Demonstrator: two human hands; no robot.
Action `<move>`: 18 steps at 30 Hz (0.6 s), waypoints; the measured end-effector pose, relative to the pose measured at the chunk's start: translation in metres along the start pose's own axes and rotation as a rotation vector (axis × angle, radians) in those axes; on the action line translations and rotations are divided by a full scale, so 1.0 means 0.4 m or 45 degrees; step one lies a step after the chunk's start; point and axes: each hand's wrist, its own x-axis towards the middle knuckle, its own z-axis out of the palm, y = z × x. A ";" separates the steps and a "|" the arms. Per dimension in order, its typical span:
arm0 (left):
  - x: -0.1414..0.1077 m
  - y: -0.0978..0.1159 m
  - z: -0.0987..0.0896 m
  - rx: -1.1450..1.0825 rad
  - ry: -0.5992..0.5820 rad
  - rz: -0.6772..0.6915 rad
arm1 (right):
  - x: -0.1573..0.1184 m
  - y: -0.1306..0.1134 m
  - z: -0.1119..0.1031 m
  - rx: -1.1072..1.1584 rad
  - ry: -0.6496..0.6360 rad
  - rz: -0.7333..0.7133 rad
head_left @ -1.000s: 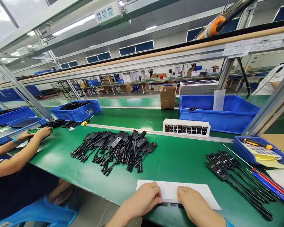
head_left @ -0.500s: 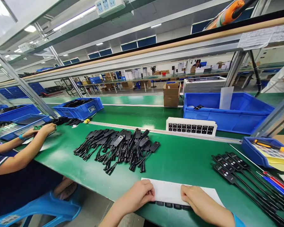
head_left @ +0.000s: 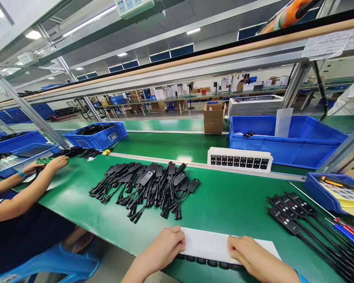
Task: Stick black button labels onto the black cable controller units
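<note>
A white label sheet [head_left: 206, 243] lies at the near edge of the green bench. Along its near side a row of black labels [head_left: 201, 261] sticks out. My left hand [head_left: 166, 245] grips the sheet's left part with closed fingers. At its right part my right hand [head_left: 250, 253] has its fingers curled down on the same sheet. Beyond the sheet lies a heap of black controllers with short cables [head_left: 147, 188]. To the right, several controllers with button labels [head_left: 284, 220] rest with their cables towards me.
A white sheet with black labels [head_left: 240, 160] leans at the back, before a large blue bin [head_left: 286, 145]. A small blue tray [head_left: 321, 192] and pens [head_left: 349, 232] lie right. Left, a co-worker's hands [head_left: 59, 163] hold a green circuit board [head_left: 44, 160] near blue crates [head_left: 97, 135].
My hands are slightly farther apart on the sheet, and more of it shows between them. The co-worker's green circuit board shows more. The view has shifted a little.
</note>
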 end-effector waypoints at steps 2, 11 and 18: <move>0.008 0.017 0.004 0.192 -0.039 -0.080 | -0.001 -0.003 0.000 0.005 0.004 0.008; 0.123 0.160 0.024 0.150 -0.111 0.112 | 0.003 -0.009 -0.007 -0.008 0.031 -0.002; 0.188 0.225 0.042 0.140 -0.176 -0.001 | 0.010 -0.009 -0.004 0.077 0.179 0.115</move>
